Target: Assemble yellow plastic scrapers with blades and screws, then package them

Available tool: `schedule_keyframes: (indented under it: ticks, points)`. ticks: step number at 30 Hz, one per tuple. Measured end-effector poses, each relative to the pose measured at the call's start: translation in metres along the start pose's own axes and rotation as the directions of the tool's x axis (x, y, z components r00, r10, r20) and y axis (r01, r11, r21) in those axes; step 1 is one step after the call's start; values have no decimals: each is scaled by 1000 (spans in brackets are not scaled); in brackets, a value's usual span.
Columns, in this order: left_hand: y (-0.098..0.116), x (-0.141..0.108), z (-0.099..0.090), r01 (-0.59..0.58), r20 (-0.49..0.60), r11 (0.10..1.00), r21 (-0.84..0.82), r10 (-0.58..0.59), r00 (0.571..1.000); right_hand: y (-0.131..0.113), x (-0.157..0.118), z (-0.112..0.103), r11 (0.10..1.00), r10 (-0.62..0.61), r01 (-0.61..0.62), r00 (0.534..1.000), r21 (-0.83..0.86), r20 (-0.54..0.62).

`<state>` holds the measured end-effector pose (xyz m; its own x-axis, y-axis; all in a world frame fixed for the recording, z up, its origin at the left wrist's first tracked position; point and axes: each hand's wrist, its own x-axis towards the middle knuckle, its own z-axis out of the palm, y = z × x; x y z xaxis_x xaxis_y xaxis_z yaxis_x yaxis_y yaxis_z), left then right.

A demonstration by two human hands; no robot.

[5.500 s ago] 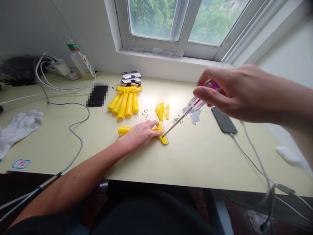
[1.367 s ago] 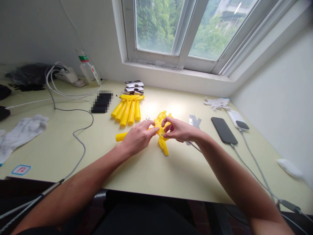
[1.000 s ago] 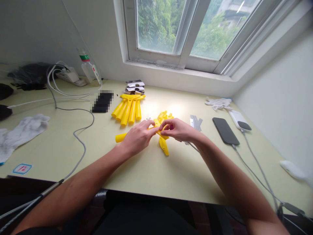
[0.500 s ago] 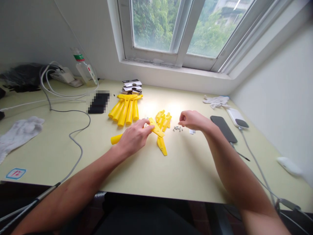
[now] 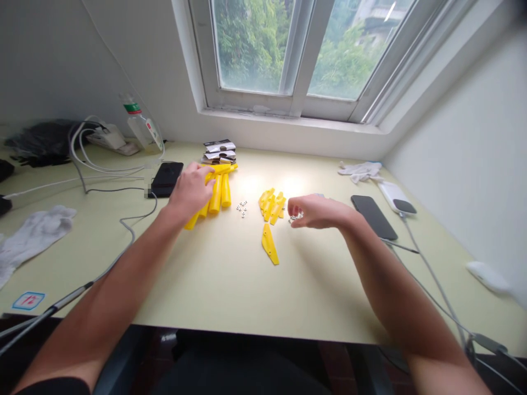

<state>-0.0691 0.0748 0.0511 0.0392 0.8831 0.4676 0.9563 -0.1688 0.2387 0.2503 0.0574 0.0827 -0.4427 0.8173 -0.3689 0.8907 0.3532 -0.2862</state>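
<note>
My left hand (image 5: pixel 192 189) is closed on a yellow scraper handle (image 5: pixel 191 224) at the left end of a row of similar yellow handles (image 5: pixel 226 191). My fingers hide most of the held one. My right hand (image 5: pixel 315 211) hovers low over a small heap of screws (image 5: pixel 296 218), thumb and curled fingers apart. Whether a screw lies between its fingertips is hard to see. Left of that hand is a pile of flat yellow blade-shaped pieces (image 5: pixel 272 206), and one single yellow piece (image 5: pixel 269 244) lies nearer me. Several small nuts (image 5: pixel 242 207) are scattered beside the handles.
Folded black-and-white packets (image 5: pixel 219 152) stand behind the handles. A black phone (image 5: pixel 167 180), cables and a plastic bottle (image 5: pixel 144 126) are at left. On the right lie another phone (image 5: pixel 374 217), a white power bank (image 5: pixel 397 198) and a glove (image 5: pixel 359 171). Another white glove (image 5: pixel 35 236) lies far left.
My left hand has carried the yellow handle from the middle of the desk back and left to the row. My right hand has lowered over the screws, its fingers parting.
</note>
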Motion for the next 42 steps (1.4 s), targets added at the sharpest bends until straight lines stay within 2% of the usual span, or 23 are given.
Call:
schedule_keyframes:
  ticks: [3,6,11,15,18,21,26,29,32,34,35,36,37,39,40,41,42]
  points:
    - [-10,23,8,146,97,983,112,-157,983,-19,-7,13,982,-182,185,981,-47,71]
    - [-14,32,16,219,186,960,176,-251,950,-37,-9,28,957,-273,281,957,-70,97]
    - [-17,26,22,222,182,960,170,-252,950,-48,-6,46,931,-294,311,949,-191,115]
    - [-18,22,22,226,178,962,153,-252,951,-47,-3,51,918,-309,324,946,-228,100]
    - [-16,22,21,247,178,958,147,-271,946,-47,-5,46,924,-321,334,942,-185,96]
    - [-14,23,19,266,178,955,134,-287,941,-41,-10,30,949,-300,305,952,-80,66]
    - [-16,24,16,284,182,952,118,-301,936,-17,-8,-1,993,-115,115,992,-3,-52]
    - [-15,26,12,291,173,948,131,-311,935,-8,8,-7,999,-37,38,997,12,-67]
    - [-4,19,3,211,84,967,140,-224,971,-8,30,-2,999,-48,48,997,-3,-61]
    - [12,2,-2,45,33,995,92,-48,998,-10,42,4,998,-60,58,996,-26,-60]
    - [22,-10,-4,-74,47,996,41,72,996,-10,46,6,998,-59,57,997,-26,-53]
    - [33,-25,-6,-217,98,976,-35,219,971,-10,48,7,998,-55,54,998,-19,-45]
    - [43,-41,-6,-365,169,923,-120,381,909,-9,49,8,999,-53,53,998,-9,-38]
    - [61,-73,-5,-600,292,755,-265,655,697,-4,47,5,998,-59,59,997,5,-51]
    - [68,-87,-4,-655,321,693,-301,720,615,-1,45,3,998,-60,61,996,2,-73]
    - [72,-98,-1,-685,343,655,-321,754,560,4,43,0,998,-61,61,993,-6,-99]
    - [74,-106,1,-697,365,636,-331,767,527,8,40,-3,998,-56,54,991,-18,-122]
